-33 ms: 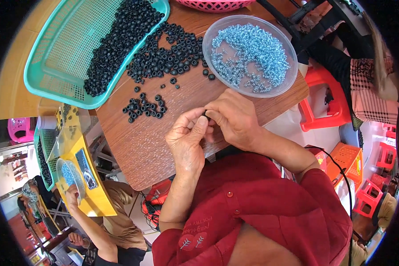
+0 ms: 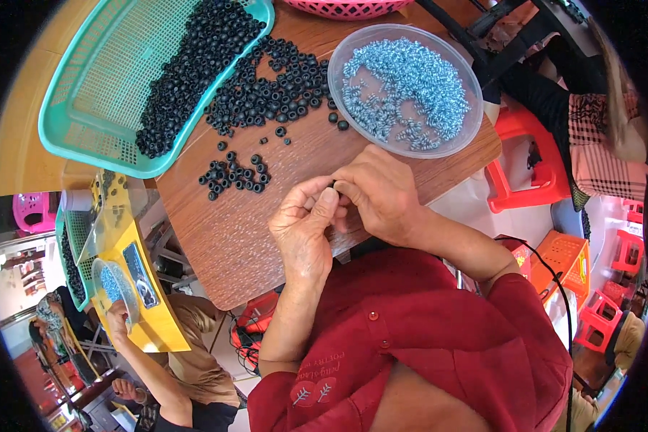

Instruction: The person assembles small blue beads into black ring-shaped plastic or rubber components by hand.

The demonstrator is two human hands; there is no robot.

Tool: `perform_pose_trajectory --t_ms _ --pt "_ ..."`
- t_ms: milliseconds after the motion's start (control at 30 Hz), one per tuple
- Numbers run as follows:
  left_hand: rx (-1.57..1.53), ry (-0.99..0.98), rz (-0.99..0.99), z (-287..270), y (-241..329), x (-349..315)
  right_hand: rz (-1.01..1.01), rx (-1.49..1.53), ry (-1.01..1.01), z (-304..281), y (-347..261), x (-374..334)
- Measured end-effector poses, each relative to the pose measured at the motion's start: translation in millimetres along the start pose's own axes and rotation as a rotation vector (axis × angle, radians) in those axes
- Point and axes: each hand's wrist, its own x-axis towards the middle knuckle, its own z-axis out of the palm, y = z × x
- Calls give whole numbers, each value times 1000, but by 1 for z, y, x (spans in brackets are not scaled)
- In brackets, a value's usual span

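Note:
My left hand (image 2: 304, 227) and my right hand (image 2: 380, 193) meet over the table's near edge, fingertips pinched together. Between them shows a sliver of a small black ring-like part (image 2: 332, 184); the fingers cover most of it. Beyond my left hand lies a little group of black hollow round parts (image 2: 235, 174). A larger spread of the same parts (image 2: 284, 85) sits farther back. Just past my right hand stands a round clear plastic tub (image 2: 478, 108), holding many tiny pale blue coil springs (image 2: 421, 72).
A teal mesh basket (image 2: 59, 153) full of black parts overhangs the wooden table (image 2: 223, 248) at far left. A pink basket (image 2: 349, 7) is at the back. Red stools (image 2: 529, 162) stand right. At left, another person's hand (image 2: 117, 317) touches a tub on a yellow table (image 2: 167, 317).

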Motion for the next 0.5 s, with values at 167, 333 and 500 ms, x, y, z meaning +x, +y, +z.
perform_pose_trajectory --t_ms 167,333,500 --pt "-47 -15 -71 -1 3 2 -98 -13 2 -3 -1 -5" --pt "-166 6 -159 -1 5 4 -94 18 -45 -10 -3 -4" --pt "-210 2 -171 3 5 4 -49 1 -131 -16 -6 3"
